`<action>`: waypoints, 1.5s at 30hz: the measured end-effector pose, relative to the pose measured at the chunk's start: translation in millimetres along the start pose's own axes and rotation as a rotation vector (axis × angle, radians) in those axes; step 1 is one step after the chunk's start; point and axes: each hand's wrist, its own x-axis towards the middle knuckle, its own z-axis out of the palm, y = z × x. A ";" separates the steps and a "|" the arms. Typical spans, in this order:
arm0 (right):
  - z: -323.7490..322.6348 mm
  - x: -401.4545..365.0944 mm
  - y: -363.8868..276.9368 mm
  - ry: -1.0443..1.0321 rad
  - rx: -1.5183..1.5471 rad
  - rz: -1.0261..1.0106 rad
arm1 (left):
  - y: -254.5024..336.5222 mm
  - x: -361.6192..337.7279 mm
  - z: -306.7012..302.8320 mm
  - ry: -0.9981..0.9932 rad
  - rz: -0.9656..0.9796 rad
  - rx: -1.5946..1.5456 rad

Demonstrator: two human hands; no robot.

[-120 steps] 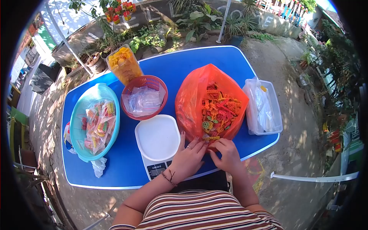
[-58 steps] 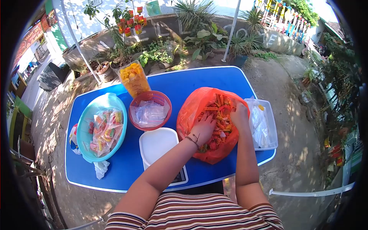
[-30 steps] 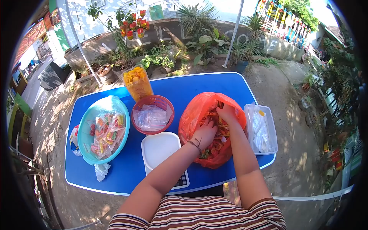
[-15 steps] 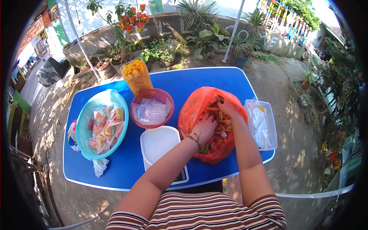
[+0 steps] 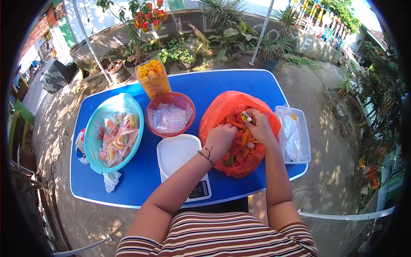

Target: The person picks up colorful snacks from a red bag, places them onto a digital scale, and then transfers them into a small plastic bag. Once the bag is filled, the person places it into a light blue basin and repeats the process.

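Observation:
A red plastic bag stands open on the blue table, filled with colourful snack pieces in red, orange, yellow and green, some ridged. My left hand is over the bag's left side, fingers curled down against the pieces; what lies under the fingertips is hidden. At the bag's far right, my right hand pinches a small pale and dark green piece between thumb and fingers. Left of the bag is a white kitchen scale with a white tray on top, under my left forearm.
A turquoise basin holds filled snack packets. Clear plastic bags lie in a red basket; behind it stands a tub of yellow-orange chips. A clear box of plastic bags is at the right. Crumpled plastic lies by the basin.
Both hands have come up out of the depth of the bag. My right hand now shows above the pieces with a small piece pinched. The view has shifted slightly.

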 end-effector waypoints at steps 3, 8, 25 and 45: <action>10.9 -5.6 9.3 -0.050 0.084 -0.123 | -4.7 -10.5 4.3 0.192 -0.094 -0.160; 5.9 -19.6 -2.9 -0.084 0.124 0.022 | -14.2 -18.1 -3.5 0.219 -0.134 -0.266; 31.8 -64.4 11.2 0.194 -0.072 -0.065 | -25.4 6.9 12.9 0.359 0.045 -0.296; 16.6 -89.3 -1.9 0.226 -0.285 -0.201 | 2.0 -17.2 -6.4 0.327 -0.129 -0.481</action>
